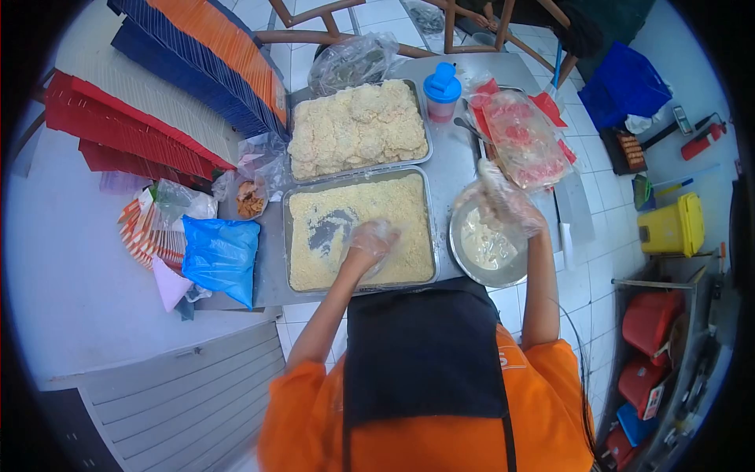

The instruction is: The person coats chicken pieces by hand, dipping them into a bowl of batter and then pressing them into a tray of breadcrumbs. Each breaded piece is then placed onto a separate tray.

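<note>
My left hand (373, 242), in a clear plastic glove, is in the crumbs of the lower metal tray (433, 236); its fingers are blurred and partly hidden. A patch of bare tray shows to its left. My right hand (510, 201), also gloved, is over the metal bowl (513, 277) and near its upper right rim. Pale liquid batter (489, 245) lies in the bowl. Whether that hand holds a piece cannot be made out. Behind the lower tray, a second tray holds crumb-coated pieces (358, 130).
A blue-lidded cup (443, 92) and a bag of pink-red pieces (523, 141) stand behind the bowl. At left are a blue bag (221, 258), a small bag of brown bits (251, 200) and stacked folded cartons (208, 59). A knife (567, 245) lies at the right edge.
</note>
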Available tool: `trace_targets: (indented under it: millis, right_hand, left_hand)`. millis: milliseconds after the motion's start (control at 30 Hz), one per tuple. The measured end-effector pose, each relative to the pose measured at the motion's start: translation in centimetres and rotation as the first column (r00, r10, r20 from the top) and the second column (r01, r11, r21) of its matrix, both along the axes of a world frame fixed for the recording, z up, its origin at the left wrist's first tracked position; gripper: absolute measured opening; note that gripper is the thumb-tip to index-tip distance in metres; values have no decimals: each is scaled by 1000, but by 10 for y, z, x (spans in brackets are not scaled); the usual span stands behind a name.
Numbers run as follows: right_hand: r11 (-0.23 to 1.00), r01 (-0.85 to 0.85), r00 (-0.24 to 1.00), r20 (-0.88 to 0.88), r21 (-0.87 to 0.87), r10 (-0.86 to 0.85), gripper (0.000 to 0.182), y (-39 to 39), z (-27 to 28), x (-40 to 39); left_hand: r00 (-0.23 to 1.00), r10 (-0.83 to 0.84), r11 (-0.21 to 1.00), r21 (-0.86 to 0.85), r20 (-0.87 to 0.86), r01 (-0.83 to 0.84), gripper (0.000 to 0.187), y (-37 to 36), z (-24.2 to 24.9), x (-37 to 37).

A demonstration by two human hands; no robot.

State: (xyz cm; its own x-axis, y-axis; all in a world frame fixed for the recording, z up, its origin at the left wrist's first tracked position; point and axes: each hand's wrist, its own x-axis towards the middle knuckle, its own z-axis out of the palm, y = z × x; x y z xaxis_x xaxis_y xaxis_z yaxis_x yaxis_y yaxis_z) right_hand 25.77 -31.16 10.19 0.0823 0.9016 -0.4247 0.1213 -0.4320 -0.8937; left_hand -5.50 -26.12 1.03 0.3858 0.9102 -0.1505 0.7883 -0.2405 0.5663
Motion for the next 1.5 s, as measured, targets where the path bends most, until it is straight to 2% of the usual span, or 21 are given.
trace_targets:
  millis: [67,133,300,367,400,467,500,567,633,700,767,900,1000,1100,1167,1233,1333,1400,1433,1467,1500]
  right_hand:
    - [995,98,995,8,-13,-98,73,-16,-14,16]
    - [982,178,984,29,-66,-176,70,-36,9,13]
    - [968,238,950,188,73,-248,67,-81,-38,33]
    - [963,242,934,240,118,-265,66,-93,-50,34]
    - [960,245,928,256,133,-272,65,-97,-54,35]
    - [957,235,918,284,170,-276,64,-103,-60,35]
    - [956,228,914,300,184,-275,64,-105,-63,36]
    - [955,222,909,311,198,-276,63,-107,-69,37]
    - [912,410,887,236,-10,-396,64,-108,-75,41]
    - [912,406,909,128,-51,-397,64,-111,-83,50]
    - [913,398,917,15,-86,-399,64,-109,-85,52]
    - [915,397,917,59,-70,-394,64,-106,-96,56]
    - [906,419,907,58,-52,-416,64,-103,-107,59]
    - [907,419,907,63,-49,-416,61,-102,-89,54]
    - [920,391,917,92,-27,-388,58,-102,-89,55]
    - [903,420,886,-176,-88,-429,53,-104,-100,58]
    - [881,472,857,-245,17,-454,53,-105,-96,50]
    - [889,415,910,-88,192,-406,53,-103,-110,51]
    - [880,322,925,80,350,-371,53,-103,-115,52]
    - [879,324,925,79,350,-373,53,-99,-103,49]
    - [926,349,931,61,144,-360,49,-96,-89,49]
  left_hand:
    - [957,-286,956,80,36,283,31,17,1,-5]
    - [957,-287,951,107,-30,289,29,19,22,-4]
    - [952,-273,958,55,-137,283,40,22,15,-5]
    - [969,-114,987,87,-218,136,72,15,3,3]
    - [969,-115,987,86,-219,137,72,12,-9,-1]
    - [920,-318,914,185,-229,362,105,6,-46,-16]
    - [919,-320,913,185,-230,364,105,5,-62,-25]
    - [913,-384,913,208,141,352,114,4,-94,-43]
    - [914,-330,938,192,234,289,112,4,-110,-53]
    - [907,-270,959,173,324,223,109,6,-113,-60]
    - [942,-280,953,68,-184,297,98,8,-80,-57]
    - [933,-294,950,48,-207,310,95,17,-112,-66]
    - [913,-398,890,204,-92,408,82,25,-130,-77]
    - [905,-406,881,209,-123,424,67,23,-81,-65]
    - [936,-304,952,-47,-175,301,63,17,-32,-46]
    - [933,-335,942,-28,-131,334,64,16,-9,-37]
    - [915,-380,924,-9,-134,382,64,21,-1,-16]
    - [900,-396,916,-12,-183,401,63,19,-6,-3]
    - [913,-376,905,150,-157,399,61,18,-17,3]
    - [924,-362,871,308,-127,383,59,16,-22,10]
    - [923,-363,870,308,-127,385,59,13,-27,18]
